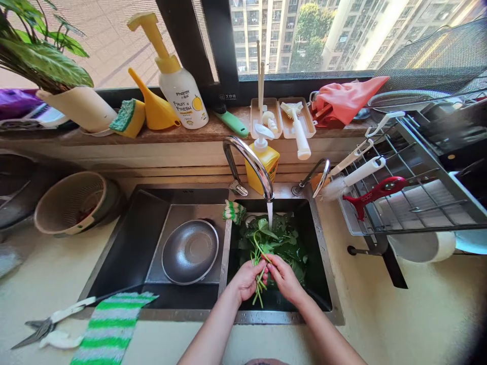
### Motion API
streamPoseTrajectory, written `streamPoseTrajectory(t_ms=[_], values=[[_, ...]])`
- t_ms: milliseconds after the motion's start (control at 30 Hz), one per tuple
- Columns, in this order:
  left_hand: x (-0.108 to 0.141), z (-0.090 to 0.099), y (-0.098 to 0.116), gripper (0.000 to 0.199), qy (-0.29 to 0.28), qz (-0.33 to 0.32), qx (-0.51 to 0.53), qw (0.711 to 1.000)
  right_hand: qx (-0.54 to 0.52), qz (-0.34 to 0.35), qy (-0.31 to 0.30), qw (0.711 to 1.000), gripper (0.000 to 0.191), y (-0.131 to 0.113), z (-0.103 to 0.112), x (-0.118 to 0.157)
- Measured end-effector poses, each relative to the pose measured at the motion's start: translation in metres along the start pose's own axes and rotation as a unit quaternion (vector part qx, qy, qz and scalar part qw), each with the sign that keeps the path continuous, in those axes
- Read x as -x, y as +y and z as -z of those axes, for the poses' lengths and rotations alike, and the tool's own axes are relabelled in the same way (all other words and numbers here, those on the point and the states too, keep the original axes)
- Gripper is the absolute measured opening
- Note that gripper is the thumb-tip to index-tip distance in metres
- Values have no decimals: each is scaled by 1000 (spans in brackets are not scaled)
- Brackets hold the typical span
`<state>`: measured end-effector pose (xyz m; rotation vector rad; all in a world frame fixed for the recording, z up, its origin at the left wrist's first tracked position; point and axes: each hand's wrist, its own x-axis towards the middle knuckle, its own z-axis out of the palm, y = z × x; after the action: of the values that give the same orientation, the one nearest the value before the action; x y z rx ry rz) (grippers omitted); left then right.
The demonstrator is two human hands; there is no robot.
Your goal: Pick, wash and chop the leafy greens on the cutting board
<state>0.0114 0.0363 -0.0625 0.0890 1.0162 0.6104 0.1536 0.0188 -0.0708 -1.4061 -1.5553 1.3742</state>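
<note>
Over the right sink basin, my left hand is closed round a small bunch of green leafy stems, whose cut ends stick out below the fingers. My right hand pinches one of the stems at the upper side of the bunch. Many loose green leaves float in water in the basin beneath and beyond both hands. Water runs from the chrome tap onto the leaves. Part of the bunch is hidden behind my fingers.
A dark pan lies in the left basin. A striped cloth and scissors are at the front left, a colander farther back. A dish rack stands right. Bottles, brushes and a sponge line the sill.
</note>
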Motion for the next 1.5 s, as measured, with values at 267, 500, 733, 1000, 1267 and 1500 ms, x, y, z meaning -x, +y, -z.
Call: streamPoseTrajectory(t_ms=[267, 500, 733, 1000, 1267, 1500], values=[[4, -3, -8, 32, 6, 2, -25, 1000, 122, -13, 23, 992, 22, 8, -8, 2], [-2, -6, -19, 30, 68, -73, -47, 994, 250, -47, 35, 967, 23, 4, -18, 1], [-19, -6, -4, 12, 143, -111, 124, 976, 239, -28, 14, 970, 21, 7, -15, 21], [-15, -3, 17, 7, 117, -130, 163, 971, 103, -155, 68, 980, 29, 23, 49, 61], [-14, -21, -3, 10, 118, -70, 167, 976, 36, -25, -43, 998, 24, -15, 23, 32], [-7, -13, -7, 16, 77, -81, 91, 990, -90, -95, -30, 991, 24, -1, 7, 25]])
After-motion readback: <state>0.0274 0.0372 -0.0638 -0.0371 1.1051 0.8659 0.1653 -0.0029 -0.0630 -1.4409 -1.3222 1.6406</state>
